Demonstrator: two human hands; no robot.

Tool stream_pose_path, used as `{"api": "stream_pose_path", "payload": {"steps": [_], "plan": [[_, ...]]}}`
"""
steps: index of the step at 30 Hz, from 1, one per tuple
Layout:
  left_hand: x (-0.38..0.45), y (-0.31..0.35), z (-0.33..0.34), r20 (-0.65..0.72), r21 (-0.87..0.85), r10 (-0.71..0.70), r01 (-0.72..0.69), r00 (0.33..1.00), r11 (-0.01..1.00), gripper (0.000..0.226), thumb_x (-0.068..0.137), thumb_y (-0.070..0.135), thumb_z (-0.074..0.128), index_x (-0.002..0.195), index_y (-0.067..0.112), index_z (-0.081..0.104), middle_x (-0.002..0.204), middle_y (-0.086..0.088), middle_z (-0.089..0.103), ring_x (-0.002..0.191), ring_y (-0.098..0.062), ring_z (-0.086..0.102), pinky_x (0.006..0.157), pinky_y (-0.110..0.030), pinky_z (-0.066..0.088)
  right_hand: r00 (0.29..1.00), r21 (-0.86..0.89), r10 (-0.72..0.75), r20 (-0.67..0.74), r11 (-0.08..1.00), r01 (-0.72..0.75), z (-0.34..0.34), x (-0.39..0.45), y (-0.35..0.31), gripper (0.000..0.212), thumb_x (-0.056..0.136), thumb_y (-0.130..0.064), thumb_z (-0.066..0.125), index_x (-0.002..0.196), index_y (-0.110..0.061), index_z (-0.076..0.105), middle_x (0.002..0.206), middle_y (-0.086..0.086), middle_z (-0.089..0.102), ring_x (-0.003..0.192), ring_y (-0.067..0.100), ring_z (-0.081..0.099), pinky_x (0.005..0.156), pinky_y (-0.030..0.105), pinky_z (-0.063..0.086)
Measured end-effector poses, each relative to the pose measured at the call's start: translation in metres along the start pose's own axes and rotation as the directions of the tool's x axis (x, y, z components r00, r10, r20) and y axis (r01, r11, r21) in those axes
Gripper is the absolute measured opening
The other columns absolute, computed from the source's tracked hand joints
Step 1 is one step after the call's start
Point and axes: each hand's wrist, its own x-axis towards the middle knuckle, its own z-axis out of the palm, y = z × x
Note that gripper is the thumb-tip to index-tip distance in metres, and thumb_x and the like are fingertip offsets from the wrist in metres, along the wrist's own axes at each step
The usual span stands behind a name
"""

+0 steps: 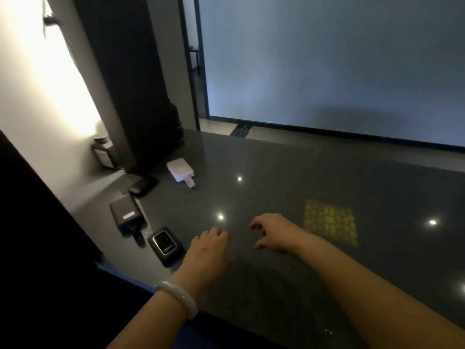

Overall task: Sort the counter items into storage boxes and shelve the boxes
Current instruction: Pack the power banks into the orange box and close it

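Head view: both hands hover low over the dark polished counter [289,172], and neither grasps anything. The left hand [208,250], a pale bangle [176,298] on its wrist, is extended with relaxed fingers. The right hand [274,233] has loosely curled fingers, empty.

The items to sort lie at the left of the counter: a small black device with a screen [164,244] nearest, just left of the left hand; a dark rectangular pack [127,214] farther back; a black oval case [143,186] beyond it; and a white power bank [180,170] with a short cable, farthest. No storage box is in sight.

The risk, as I judge it: the counter looks slick and the nearest device sits close to the near edge, so a careless sweep could knock it off. Dim light and dark items on a dark surface could cause a missed grasp.
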Motion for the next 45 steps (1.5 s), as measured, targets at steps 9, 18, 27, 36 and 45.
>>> {"api": "stream_pose_path", "payload": {"steps": [9,18,27,36,45], "plan": [[0.005,-0.086,0.001,-0.107,-0.028,-0.377,0.376,0.920,0.926,0.070,0.081,0.049,0.066,0.140,0.026,0.038,0.142,-0.001,0.036,0.128,-0.022,0.038,0.105,-0.037,0.036,0.974,-0.002,-0.146,0.172,0.989,0.148,0.025,0.101,-0.068,0.057,0.078,-0.033,0.077,0.128,-0.020,0.055,0.128,0.002,0.057,0.112,0.017,0.056,0.091,0.029,0.045],[0.008,-0.105,0.015,-0.153,-0.121,-0.675,0.664,0.722,0.738,0.081,0.076,0.072,0.057,0.136,0.020,0.039,0.133,-0.005,0.039,0.115,-0.021,0.042,0.097,-0.033,0.041,0.922,0.033,-0.278,0.271,0.959,0.280,0.045,0.163,-0.086,0.050,0.083,-0.040,0.070,0.128,-0.023,0.055,0.129,-0.001,0.056,0.115,0.015,0.054,0.090,0.026,0.044],[0.045,-0.110,0.030,-0.136,-0.284,-0.741,0.691,0.657,0.665,0.076,0.079,0.058,0.066,0.138,0.020,0.037,0.140,-0.006,0.025,0.125,-0.021,0.031,0.104,-0.034,0.038,0.975,0.066,-0.198,0.105,0.979,0.192,0.049,0.226,-0.087,0.066,0.081,-0.040,0.073,0.135,-0.014,0.045,0.132,0.007,0.047,0.116,0.022,0.052,0.094,0.034,0.047],[0.081,-0.134,0.027,-0.153,-0.357,-0.724,0.645,0.673,0.676,0.079,0.078,0.057,0.068,0.143,0.025,0.034,0.142,-0.001,0.022,0.124,-0.019,0.029,0.109,-0.036,0.036,0.991,0.126,0.071,-0.117,0.991,-0.056,0.041,0.290,-0.105,0.079,0.082,-0.049,0.069,0.136,-0.001,0.036,0.134,0.018,0.041,0.119,0.032,0.049,0.093,0.039,0.045],[0.088,-0.141,0.027,-0.135,-0.403,-0.719,0.625,0.682,0.669,0.082,0.077,0.057,0.069,0.144,0.027,0.032,0.143,0.000,0.020,0.126,-0.019,0.027,0.109,-0.037,0.036,0.977,0.181,0.008,-0.214,0.983,0.031,0.053,0.299,-0.090,0.018,0.094,-0.024,0.055,0.106,-0.010,0.058,0.107,0.009,0.050,0.079,0.020,0.052,0.073,0.038,0.049]]}}
